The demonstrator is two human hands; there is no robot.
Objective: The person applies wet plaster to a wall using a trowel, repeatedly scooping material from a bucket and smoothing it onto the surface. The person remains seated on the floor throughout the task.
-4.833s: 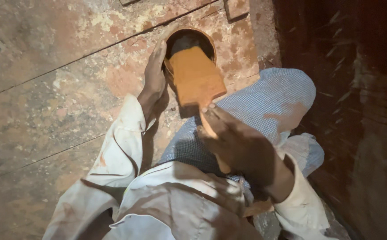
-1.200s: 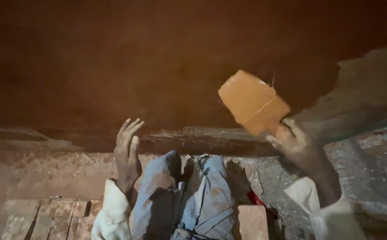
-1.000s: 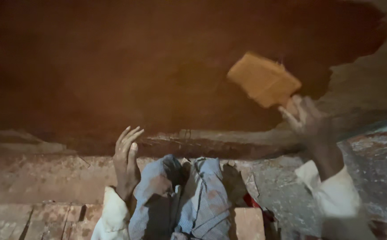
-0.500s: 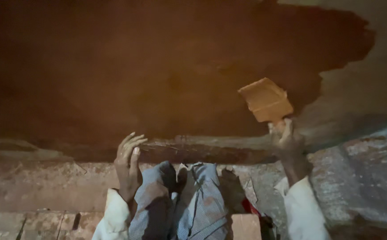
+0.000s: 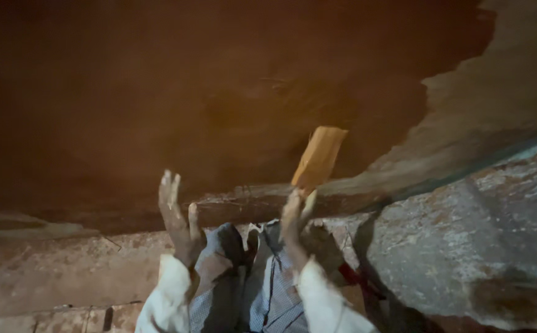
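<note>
Fingertip contact only: right hand point(image 5: 294, 223) met the brick's point(image 5: 319, 158) near lower corner, palm not wrapped round it.

Head view: whether the right hand was gripping the orange brick or merely touching it could not be told; the brick stood tilted above the fingers, over the dark reddish pit point(image 5: 219, 92) beyond the stone ledge point(image 5: 244, 206). Left hand point(image 5: 179, 216) was held up to the left, fingers spread, holding nothing. Checked trouser legs point(image 5: 250, 277) lay between the white sleeves point(image 5: 165, 302), and a pale rough slab point(image 5: 466, 246) sat at the near right. In my judgement, sound handling here called for the brick to travel far enough to pass the ledge, with knees and the empty hand kept well apart from its path.
</note>
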